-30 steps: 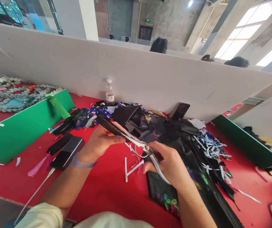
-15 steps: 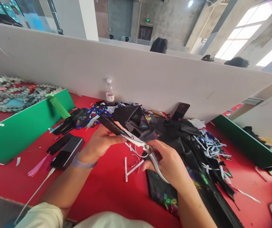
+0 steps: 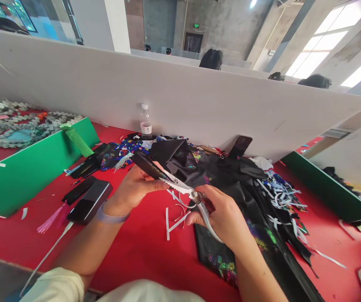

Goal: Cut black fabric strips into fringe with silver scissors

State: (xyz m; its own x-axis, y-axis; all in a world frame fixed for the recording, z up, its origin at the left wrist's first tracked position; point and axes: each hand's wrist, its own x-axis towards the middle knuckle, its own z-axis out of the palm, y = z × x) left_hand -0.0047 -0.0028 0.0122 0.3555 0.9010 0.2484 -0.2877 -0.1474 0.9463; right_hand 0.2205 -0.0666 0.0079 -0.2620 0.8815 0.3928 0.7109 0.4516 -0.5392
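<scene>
My right hand is closed around the handles of a pair of metal scissors, whose blades stand partly apart and point to the upper left. Between my left thumb and fingers is a folded strip of black fabric with a glittery edge, so my left hand is closed on it. The scissor blades lie along the lower right end of this strip, close to my left thumb. Below and right of my hands spreads a large black cloth with shiny coloured patterns. White strip offcuts lie on the red table under the scissors.
A black power bank with a white cable lies at left. Green dividers flank the red table. Near the grey partition are a water bottle and a phone. Scraps heap at right.
Hardly anything differs: both hands, the scissors and the black strip keep almost the same place, with only a very slight shift.
</scene>
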